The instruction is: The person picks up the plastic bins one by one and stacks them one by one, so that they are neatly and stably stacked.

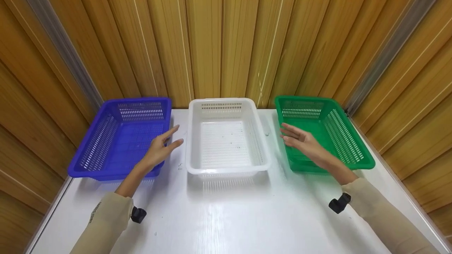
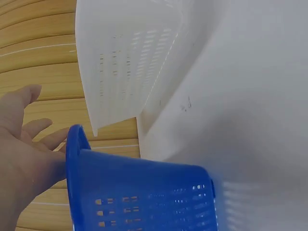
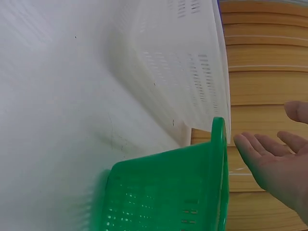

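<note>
My left hand (image 1: 159,149) is over the right side of the blue basket (image 1: 116,173), fingers extended and thumb apart, holding nothing. In the left wrist view that hand (image 2: 24,159) appears beside the blue rim; whether it touches the rim I cannot tell. Above the left side of the green basket (image 1: 332,167), my right hand (image 1: 306,144) has its fingers extended and nothing in its grasp. The right wrist view shows this hand (image 3: 279,168) apart from the green rim (image 3: 219,163). Between the two hands stands a white basket (image 1: 227,170) with slotted walls; nothing lies in it.
All three baskets stand in a row on a white table (image 1: 226,218), close to a wood-panelled wall (image 1: 219,49). Panelled walls also flank the table left and right. A small black device (image 1: 137,214) sits at the left cuff, another black device (image 1: 339,203) at the right cuff.
</note>
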A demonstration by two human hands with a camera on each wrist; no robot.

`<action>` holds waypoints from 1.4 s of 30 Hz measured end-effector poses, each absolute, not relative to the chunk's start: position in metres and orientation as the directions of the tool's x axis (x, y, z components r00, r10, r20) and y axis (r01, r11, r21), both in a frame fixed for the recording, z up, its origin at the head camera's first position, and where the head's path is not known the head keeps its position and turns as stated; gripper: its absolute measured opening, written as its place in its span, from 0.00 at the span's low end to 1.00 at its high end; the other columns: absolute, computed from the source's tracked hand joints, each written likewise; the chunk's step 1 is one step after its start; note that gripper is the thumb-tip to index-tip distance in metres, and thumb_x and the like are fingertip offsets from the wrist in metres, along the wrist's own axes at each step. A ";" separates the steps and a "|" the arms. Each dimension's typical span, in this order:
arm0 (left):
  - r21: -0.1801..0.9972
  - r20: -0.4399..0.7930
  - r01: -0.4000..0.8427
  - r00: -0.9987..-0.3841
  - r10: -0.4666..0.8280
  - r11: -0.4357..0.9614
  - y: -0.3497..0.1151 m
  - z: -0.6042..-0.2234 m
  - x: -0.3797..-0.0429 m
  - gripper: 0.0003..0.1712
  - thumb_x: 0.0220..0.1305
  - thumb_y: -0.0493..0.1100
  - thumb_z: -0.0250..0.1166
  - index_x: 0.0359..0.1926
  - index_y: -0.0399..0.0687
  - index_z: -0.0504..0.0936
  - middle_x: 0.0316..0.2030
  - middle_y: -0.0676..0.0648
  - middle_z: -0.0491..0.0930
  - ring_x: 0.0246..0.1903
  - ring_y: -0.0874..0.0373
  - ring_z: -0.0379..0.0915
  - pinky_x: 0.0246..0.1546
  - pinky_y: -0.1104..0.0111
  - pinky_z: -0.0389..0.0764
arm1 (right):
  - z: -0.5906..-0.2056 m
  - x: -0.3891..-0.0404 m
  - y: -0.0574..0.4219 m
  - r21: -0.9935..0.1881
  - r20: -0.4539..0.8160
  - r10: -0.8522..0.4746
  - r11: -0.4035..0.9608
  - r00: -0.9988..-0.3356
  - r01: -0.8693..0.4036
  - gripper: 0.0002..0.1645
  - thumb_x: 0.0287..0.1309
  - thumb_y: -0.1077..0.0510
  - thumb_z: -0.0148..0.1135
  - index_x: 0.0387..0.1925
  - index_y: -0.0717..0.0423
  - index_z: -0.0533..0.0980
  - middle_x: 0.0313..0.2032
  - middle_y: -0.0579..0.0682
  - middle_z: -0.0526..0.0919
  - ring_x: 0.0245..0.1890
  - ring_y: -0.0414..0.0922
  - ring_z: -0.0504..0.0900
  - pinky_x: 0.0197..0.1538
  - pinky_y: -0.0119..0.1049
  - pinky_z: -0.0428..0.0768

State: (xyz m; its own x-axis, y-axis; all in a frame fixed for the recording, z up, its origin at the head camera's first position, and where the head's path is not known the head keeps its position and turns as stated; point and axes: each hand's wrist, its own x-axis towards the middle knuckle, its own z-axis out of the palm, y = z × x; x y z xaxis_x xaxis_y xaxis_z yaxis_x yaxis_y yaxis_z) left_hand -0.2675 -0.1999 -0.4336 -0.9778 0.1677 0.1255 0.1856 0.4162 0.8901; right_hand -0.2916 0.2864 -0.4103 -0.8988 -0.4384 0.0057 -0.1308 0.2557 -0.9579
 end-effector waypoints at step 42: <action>0.949 -0.190 -0.114 -0.951 0.243 0.294 -0.166 -0.478 -0.235 0.57 0.72 0.59 0.61 0.83 0.56 0.30 0.82 0.34 0.32 0.80 0.32 0.33 0.77 0.38 0.45 | -0.439 -0.262 0.239 -0.957 -0.287 -0.433 0.159 -0.854 0.241 0.48 0.74 0.55 0.56 0.83 0.53 0.40 0.80 0.64 0.48 0.78 0.61 0.59 0.78 0.57 0.60</action>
